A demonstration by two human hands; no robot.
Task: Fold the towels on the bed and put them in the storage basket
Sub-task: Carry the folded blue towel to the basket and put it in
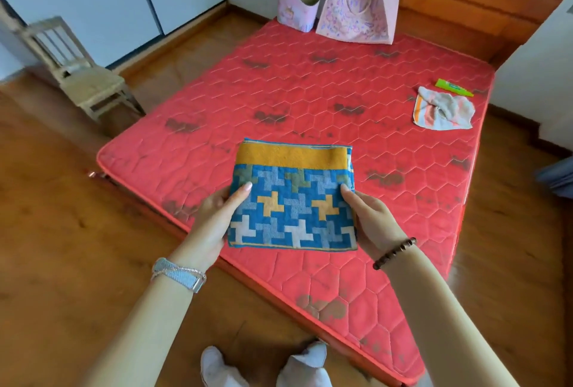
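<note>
Above the bed (310, 82), folded towel (293, 197) pinched between both hands' fingers (243, 191)

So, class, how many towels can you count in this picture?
2. A folded blue towel held in both hands over the bed's near edge; a crumpled pale towel at the bed's far right. The bags may hide more.

A red quilted mattress (310, 101), stained with dark patches, is laid on a wooden floor (55, 231). At its far end two pink bags (356, 11) are stood side by side, and near its right edge a crumpled pale towel (443, 112) is seen, with a green tube (454, 88) just beside it
</note>
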